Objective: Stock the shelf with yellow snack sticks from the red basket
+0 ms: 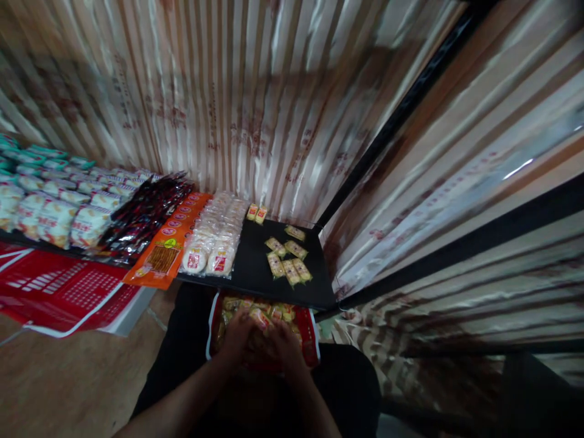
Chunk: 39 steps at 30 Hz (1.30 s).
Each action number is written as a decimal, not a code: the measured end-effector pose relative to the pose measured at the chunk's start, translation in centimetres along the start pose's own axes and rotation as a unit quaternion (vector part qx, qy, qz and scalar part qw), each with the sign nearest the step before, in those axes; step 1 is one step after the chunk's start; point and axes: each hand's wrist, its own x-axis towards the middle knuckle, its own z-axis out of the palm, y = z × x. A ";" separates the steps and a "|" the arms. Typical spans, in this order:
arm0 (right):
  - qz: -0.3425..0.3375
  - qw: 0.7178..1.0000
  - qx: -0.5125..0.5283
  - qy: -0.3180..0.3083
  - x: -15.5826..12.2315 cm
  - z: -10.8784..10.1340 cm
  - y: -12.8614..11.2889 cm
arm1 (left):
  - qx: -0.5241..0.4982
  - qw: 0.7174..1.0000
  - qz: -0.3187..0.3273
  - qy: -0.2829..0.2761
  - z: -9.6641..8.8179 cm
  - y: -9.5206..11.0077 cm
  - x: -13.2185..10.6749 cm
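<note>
Left hand (238,336) and right hand (281,342) are down in the red bag (312,342), side by side among the yellow packets (232,302), and from my remote seat it is too dim to tell how far either is open or whether it has hold of one. Just beyond I see the black shelf (252,261) bearing, left to right, white packs (58,220), dark packs (146,210), an orange bag (160,257), crackers (219,261), two small packs (261,215) and six flat bars (291,272)
</note>
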 end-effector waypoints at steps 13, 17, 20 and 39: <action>-0.086 0.984 -0.075 -0.137 4.3 -0.4 -10.2 | 0.175 0.966 0.186 -0.039 1.4 9.8 2.9; -0.094 0.982 -0.060 -0.150 7.2 0.2 -11.7 | 0.190 0.960 0.206 -0.023 2.0 12.0 4.8; -0.106 0.985 -0.093 -0.095 9.8 0.8 -12.6 | 0.177 0.963 0.202 0.019 2.6 13.5 6.1; -0.133 0.966 -0.213 0.065 25.8 7.5 -15.6 | 0.059 0.988 0.146 0.006 6.7 17.2 15.1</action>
